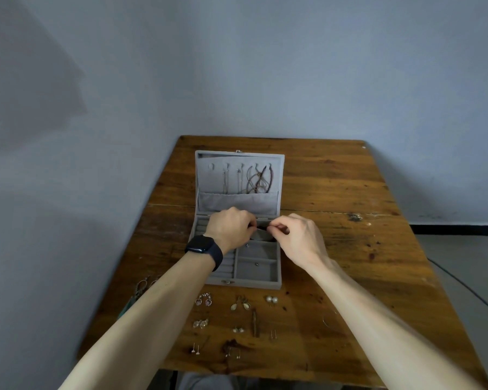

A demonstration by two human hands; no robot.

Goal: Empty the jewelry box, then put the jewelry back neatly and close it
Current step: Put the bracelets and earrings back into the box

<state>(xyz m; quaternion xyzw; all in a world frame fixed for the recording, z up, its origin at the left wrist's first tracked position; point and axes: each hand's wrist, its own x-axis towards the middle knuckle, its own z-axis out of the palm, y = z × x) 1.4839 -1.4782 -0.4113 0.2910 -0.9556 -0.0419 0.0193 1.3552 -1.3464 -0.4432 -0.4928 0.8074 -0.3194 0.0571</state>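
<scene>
Squarely in the middle of the table sits the grey jewelry box, its lid thrown back toward 12 o'clock, with necklaces hung from hooks above a fabric pocket. Over the far end of the tray both hands meet. The left hand, with a dark watch on its wrist, has its fingers curled down, and the right hand has thumb and forefinger pressed together; between them they pinch a small dark piece too small to make out. Two tiny studs lie in the nearer compartments at the tray's right, with ring rolls to the left. At 6 o'clock from the box, earrings are laid out in loose rows on the bare wood: a pearl pair, a pink pair and a teardrop pair, with smaller studs nearer the edge. Hoops lie at 8 o'clock, at the table's left edge. The wooden table is worn and dark-knotted, and a crack runs across it. It stands against a plain grey-blue wall. At 3 o'clock a black skirting runs above a grey floor.
</scene>
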